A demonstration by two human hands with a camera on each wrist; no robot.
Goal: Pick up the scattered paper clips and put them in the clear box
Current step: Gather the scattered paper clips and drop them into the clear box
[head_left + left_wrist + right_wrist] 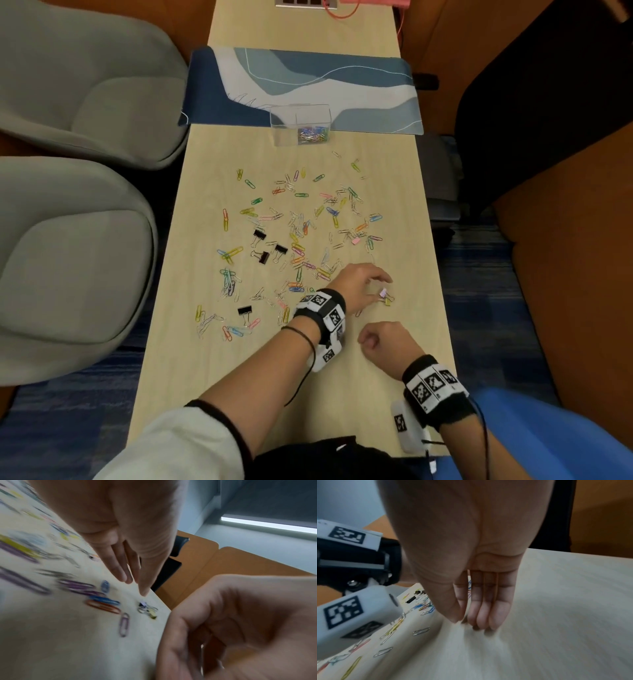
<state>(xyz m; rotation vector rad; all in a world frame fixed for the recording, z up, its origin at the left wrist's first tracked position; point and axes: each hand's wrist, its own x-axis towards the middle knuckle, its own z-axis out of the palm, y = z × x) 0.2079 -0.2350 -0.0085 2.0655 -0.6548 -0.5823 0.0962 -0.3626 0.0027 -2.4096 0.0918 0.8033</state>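
Colourful paper clips (298, 249) lie scattered over the pale wooden table (222, 377). The clear box (284, 127) stands at the far end with a small heap of clips (313, 134) inside. My left hand (381, 287) reaches across to the right, its fingers (123, 574) straight and hovering over two small binder clips (385, 297) (147, 609), one pink and one yellow, and it holds nothing. My right hand (369, 340) is curled just behind it. Its thumb and forefinger (462, 620) pinch together at the table top, and a thin silvery glint (202, 646) between them looks like a paper clip.
Several black binder clips (261, 237) lie among the paper clips. A blue patterned mat (308, 85) covers the table's far part. Grey chairs (85, 102) stand on the left, and the table's right edge (442, 301) is close to both hands. A lilac clip (124, 624) lies near my left fingers.
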